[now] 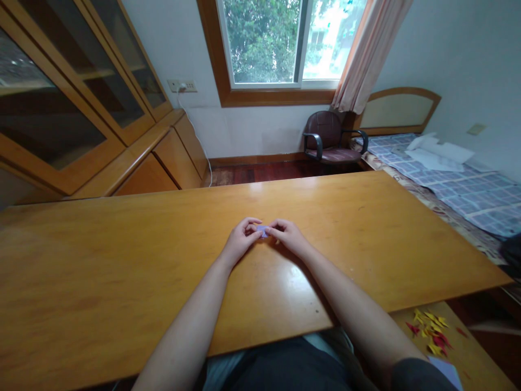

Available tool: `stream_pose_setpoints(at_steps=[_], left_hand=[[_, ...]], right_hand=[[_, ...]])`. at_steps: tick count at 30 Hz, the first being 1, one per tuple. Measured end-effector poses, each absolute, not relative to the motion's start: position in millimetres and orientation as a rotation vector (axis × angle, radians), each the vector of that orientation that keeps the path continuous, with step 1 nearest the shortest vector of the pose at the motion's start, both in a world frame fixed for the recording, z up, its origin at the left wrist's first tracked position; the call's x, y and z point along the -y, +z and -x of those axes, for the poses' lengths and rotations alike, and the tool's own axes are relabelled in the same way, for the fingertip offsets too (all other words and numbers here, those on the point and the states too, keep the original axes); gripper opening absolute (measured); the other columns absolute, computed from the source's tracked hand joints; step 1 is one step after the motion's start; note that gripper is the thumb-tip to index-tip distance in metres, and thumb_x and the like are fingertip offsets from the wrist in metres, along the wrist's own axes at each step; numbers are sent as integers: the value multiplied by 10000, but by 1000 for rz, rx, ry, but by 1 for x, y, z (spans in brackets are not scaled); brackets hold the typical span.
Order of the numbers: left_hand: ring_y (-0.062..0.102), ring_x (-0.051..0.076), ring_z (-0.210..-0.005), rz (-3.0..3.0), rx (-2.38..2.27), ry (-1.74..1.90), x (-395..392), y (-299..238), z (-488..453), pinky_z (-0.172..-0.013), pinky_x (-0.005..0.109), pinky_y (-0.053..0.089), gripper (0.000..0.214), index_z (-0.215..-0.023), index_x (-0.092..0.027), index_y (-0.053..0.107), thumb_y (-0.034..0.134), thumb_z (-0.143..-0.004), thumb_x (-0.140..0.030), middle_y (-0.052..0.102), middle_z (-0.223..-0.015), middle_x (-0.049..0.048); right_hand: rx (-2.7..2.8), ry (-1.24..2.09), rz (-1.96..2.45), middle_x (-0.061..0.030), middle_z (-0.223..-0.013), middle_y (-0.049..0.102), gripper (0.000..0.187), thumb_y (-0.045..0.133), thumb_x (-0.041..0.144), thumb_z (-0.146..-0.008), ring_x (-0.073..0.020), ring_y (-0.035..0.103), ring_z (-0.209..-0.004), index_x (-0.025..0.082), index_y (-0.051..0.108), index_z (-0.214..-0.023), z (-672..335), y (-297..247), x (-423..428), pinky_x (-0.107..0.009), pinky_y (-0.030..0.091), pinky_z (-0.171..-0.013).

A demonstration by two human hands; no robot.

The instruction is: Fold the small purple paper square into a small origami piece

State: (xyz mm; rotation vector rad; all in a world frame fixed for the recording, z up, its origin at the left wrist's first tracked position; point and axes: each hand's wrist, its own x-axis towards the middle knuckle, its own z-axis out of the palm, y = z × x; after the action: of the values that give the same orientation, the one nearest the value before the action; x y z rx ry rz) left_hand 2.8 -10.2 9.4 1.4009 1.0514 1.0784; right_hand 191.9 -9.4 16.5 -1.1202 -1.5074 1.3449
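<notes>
Both of my hands meet at the middle of a long wooden table [122,260]. My left hand [240,239] and my right hand [290,236] each pinch a small pale purple piece of folded paper [263,230] between fingertips. The paper sits just above the tabletop, mostly hidden by my fingers. Both forearms rest across the table's near edge.
A pile of small red and yellow folded paper pieces [431,328] lies on a lower wooden surface at bottom right. Beyond the table stand a dark armchair [331,138], a bed [459,179] on the right and a glass-fronted cabinet [73,103] on the left.
</notes>
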Motion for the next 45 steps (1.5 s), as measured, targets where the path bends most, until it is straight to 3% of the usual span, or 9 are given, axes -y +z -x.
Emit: stream_pose_setpoints(at_steps=[20,38,45], left_hand=[[652,149,-764,-1466,-1054,1046,9,3,-1,-731,249,488,265,-1004,-192,642,728,-785,-315,692,-810,2],[564,112,-664,-1427,-1046,1004,11,10,-1,-633,212,410,290,-1020,-183,632,732,-774,-302,598,-712,-40],[578,118,-688,-1386,-1035,1019,11,11,-2,-674,222,430,304,-1017,-175,618,734,-767,-303,599,-713,-38]], right_hand=[[1533,1303,1137,0,-663,616,267,689,411,-766,-124,518,-618,146,673,-742,-192,17,8,-231,395,-574],[1548,1306,1118,20,-610,563,242,615,369,-787,-115,490,-593,147,649,-696,-192,17,8,-232,363,-570],[1558,1337,1133,19,-627,580,264,634,404,-798,-115,508,-573,144,669,-765,-192,17,8,-232,383,-550]])
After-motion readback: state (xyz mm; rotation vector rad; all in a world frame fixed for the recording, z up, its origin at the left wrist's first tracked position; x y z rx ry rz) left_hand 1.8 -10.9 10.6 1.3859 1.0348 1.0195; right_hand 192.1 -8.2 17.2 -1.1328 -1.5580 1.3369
